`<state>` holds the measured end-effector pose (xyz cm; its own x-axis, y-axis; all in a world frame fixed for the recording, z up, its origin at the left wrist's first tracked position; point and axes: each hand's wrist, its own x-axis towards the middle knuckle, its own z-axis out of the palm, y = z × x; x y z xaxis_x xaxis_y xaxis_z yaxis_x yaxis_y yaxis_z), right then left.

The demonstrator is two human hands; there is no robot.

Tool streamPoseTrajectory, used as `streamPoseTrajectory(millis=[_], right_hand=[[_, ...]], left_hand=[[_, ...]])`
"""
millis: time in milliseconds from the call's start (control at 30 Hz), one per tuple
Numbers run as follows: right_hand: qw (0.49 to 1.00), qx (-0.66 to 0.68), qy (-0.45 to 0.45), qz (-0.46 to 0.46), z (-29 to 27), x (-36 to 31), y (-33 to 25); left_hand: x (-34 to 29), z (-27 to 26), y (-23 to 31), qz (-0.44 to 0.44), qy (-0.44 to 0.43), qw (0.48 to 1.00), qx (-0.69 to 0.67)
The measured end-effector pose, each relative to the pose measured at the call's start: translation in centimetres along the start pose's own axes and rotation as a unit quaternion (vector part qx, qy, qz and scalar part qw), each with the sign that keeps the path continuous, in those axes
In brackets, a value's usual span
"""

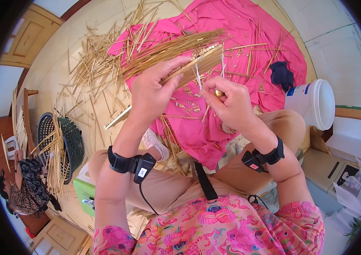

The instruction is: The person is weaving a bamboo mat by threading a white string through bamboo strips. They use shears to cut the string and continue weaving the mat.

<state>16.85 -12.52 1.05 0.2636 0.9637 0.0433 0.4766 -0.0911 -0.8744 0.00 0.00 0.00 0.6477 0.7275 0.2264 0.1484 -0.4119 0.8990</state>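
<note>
My left hand point(153, 87) is closed on the near side of a flat panel of straw stalks point(208, 63), laid side by side with their cut ends in a row along the upper edge. The panel is tilted up in front of me. White cord point(198, 76) runs from its face down to my right hand point(233, 102), whose fingers are pinched on it. A shiny gold-coloured round piece point(218, 93) shows at the right fingers; I cannot tell what it is. A second length of cord hangs at the panel's right end.
Beyond the panel, long stalks point(159, 55) lie on a pink cloth point(274, 25) with short cut pieces point(189, 107). A white bucket point(321, 104) and dark cloth point(282, 75) are at right. At left are a dark basket point(71, 142) and another person point(27, 182).
</note>
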Motion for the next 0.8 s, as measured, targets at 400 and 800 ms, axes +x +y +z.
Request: streamPoseTrajectory(millis=[400, 800], right_hand=[[0.995, 0.045, 0.082, 0.026, -0.6, 1.6, 0.1], [0.998, -0.057, 0.026, 0.010, 0.9, 2.1, 1.2]], left_hand=[[0.3, -0.4, -0.2, -0.008, 0.030, 1.000, 0.005], [0.0, 0.0, -0.2, -0.017, 0.041, 0.999, 0.001]])
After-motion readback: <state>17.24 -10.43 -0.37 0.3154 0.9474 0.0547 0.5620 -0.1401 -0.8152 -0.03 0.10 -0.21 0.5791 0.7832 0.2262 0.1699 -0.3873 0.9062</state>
